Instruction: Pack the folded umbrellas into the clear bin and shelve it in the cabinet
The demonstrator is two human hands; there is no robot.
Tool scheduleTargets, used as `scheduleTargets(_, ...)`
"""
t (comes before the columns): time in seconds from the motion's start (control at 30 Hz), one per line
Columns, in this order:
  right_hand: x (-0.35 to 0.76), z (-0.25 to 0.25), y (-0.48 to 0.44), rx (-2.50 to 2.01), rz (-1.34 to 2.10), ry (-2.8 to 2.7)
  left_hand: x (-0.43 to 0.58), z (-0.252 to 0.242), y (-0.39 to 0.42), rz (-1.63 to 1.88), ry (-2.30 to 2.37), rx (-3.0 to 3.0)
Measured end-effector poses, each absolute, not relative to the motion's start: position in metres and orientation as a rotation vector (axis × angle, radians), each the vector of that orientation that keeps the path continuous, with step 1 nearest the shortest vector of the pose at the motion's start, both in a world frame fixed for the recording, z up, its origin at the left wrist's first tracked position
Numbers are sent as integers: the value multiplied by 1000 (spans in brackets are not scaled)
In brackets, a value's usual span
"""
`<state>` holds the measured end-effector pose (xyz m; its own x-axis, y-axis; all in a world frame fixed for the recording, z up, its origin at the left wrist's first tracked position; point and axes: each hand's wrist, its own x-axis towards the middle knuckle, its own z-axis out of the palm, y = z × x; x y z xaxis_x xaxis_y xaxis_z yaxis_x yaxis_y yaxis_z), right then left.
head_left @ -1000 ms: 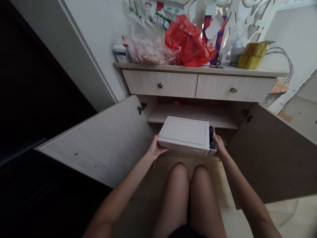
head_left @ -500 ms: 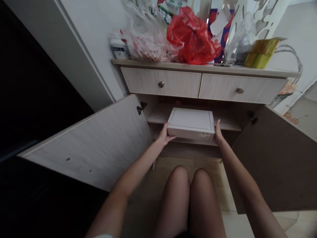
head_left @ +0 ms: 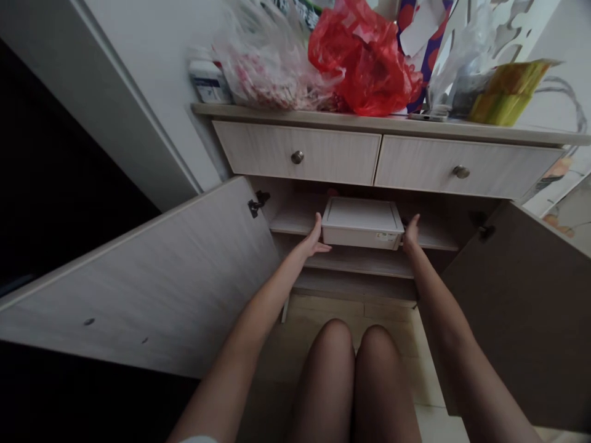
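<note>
A white lidded box (head_left: 362, 215) with a small label on its front right corner sits partly inside the open cabinet, at the level of the upper shelf (head_left: 295, 213). Its front end sticks out past the shelf edge. My left hand (head_left: 314, 239) is at the box's left side, thumb up and fingers reaching under the lower front corner. At the right side, my right hand (head_left: 410, 232) presses against the box, thumb up. The box is held between both hands.
Cabinet doors stand open at left (head_left: 184, 277) and right (head_left: 521, 307). Above are two closed drawers (head_left: 305, 147). On top lie a red plastic bag (head_left: 364, 58), a clear bag (head_left: 277, 74), a white bottle (head_left: 209, 80) and a yellow package (head_left: 505, 92). A lower shelf (head_left: 360, 259) shows.
The box has moved away from me, deeper into the cabinet over the upper shelf, with both hands following. The view has come slightly closer to the cabinet.
</note>
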<state>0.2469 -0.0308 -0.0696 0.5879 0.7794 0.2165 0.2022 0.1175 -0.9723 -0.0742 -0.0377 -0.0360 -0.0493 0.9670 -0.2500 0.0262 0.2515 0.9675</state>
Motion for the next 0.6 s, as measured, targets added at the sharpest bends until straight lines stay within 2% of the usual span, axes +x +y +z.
scheduleTargets(0.17,222,-103,-83,-1413,258,-986,-85,-61,-48,1314,1583,1750)
scheduleTargets(0.33,208,-114,-90,-1545,120,-1071,-67,-79,-29,1378,1520,1612)
scheduleTargets(0.6,229,-95,-28,-1622,132,-1155,-49,-60,28,1352,1321,1424)
